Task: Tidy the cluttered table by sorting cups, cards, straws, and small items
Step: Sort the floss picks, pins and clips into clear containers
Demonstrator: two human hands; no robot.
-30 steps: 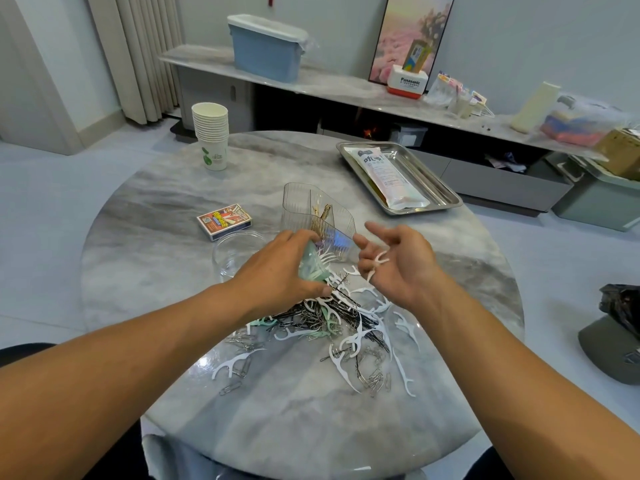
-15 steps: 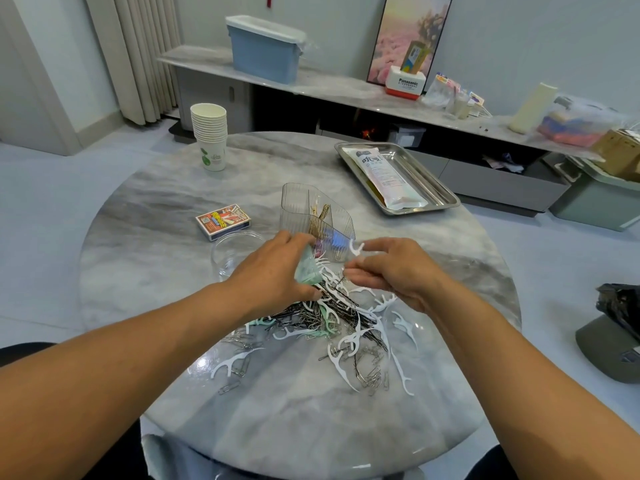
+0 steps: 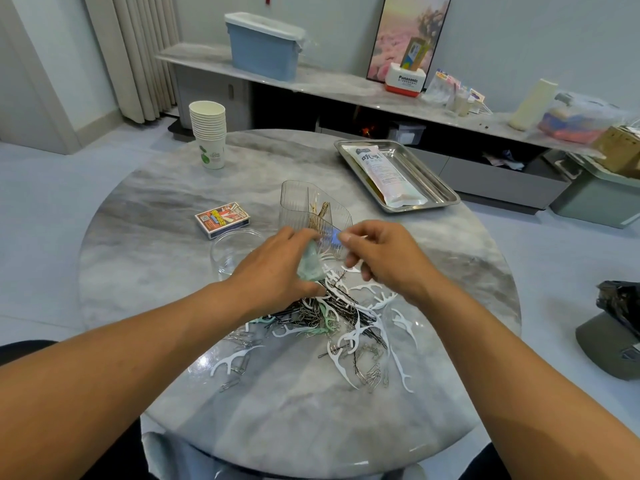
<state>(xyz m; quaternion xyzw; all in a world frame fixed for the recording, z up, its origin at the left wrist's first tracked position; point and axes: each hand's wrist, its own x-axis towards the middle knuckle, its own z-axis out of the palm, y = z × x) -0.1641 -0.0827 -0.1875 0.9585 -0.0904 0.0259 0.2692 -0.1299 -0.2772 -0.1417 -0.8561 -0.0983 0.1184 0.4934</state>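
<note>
Heap of small items point(image 3: 332, 323) in the middle of the round marble table point(image 3: 145, 202): white and pale green floss picks, black hairpins and metal paper clips, tangled together, with stray picks and clips scattered toward the near edge. Left hand point(image 3: 277, 271) over the far left side of the heap, fingers curled shut around a bunch of pale green floss picks point(image 3: 310, 265). Right hand point(image 3: 384, 258) just beside it, thumb and fingers drawn together as if pinching; whatever sits between them too small to make out, so grip cannot be told for sure. Both hands close to each other, fingertips almost meeting above the heap's far edge. Directly behind the hands, a clear plastic divided organizer point(image 3: 311, 209), upright, with thin brownish sticks in one compartment. Left of the hands, an empty clear round dish point(image 3: 230, 247), partly hidden by the left hand. Beyond that dish, a boxed deck of playing cards point(image 3: 221, 220) lying flat. Farther back on the left, a stack of paper cups point(image 3: 207, 133), upright. On the far right of the table, a steel tray point(image 3: 429, 181) holding a long sealed packet point(image 3: 384, 174).
</note>
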